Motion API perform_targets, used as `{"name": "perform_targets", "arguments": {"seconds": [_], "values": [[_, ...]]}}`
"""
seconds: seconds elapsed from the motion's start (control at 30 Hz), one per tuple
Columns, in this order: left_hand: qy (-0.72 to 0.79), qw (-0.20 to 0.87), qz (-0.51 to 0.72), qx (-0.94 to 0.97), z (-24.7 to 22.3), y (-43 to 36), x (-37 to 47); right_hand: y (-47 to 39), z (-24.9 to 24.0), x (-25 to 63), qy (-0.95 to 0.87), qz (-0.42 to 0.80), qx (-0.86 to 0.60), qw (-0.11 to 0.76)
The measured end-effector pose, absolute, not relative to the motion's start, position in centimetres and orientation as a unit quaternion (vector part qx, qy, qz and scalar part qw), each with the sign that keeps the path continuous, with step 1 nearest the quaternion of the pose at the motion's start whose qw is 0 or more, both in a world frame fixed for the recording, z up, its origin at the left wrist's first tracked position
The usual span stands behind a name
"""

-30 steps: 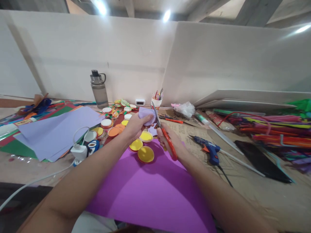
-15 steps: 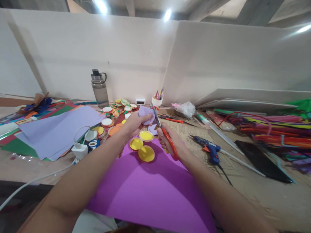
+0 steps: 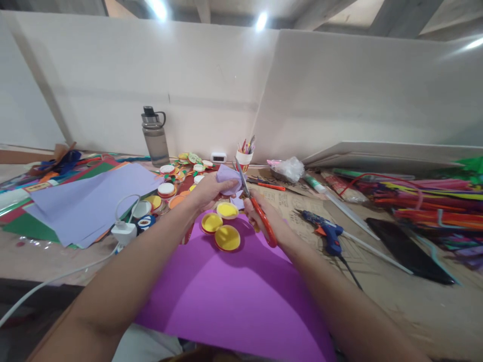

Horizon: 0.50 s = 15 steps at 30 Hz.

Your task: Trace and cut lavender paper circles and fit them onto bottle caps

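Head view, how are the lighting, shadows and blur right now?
Head view: ceiling lights glare white; head view: soft shadows cross the purple sheet; head view: coloured strips toward the picture's right look smeared, while the scissors read clearer.

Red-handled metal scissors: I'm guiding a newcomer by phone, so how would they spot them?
Start at the large purple sheet at bottom centre. Near its far right end, the person's right hand grips the red-handled metal scissors, blades pointing forward. Unlike the slim orange-red tool lying beyond, they are held up and have long grey blades.
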<state>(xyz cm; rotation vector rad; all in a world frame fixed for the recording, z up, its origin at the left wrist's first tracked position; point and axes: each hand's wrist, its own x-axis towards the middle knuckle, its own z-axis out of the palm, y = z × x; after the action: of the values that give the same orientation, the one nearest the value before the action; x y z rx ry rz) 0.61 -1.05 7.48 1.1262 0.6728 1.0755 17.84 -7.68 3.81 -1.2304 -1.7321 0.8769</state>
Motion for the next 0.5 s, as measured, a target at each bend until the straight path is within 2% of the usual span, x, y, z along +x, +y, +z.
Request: {"name": "perform_targets", "arguments": {"seconds": [0.5], "values": [[0.273, 0.693, 0.478, 0.465, 7.3, -1.14, 0.72, -7.45, 3.74, 17.8, -0.684, 0.366, -0.472, 0.419]]}}
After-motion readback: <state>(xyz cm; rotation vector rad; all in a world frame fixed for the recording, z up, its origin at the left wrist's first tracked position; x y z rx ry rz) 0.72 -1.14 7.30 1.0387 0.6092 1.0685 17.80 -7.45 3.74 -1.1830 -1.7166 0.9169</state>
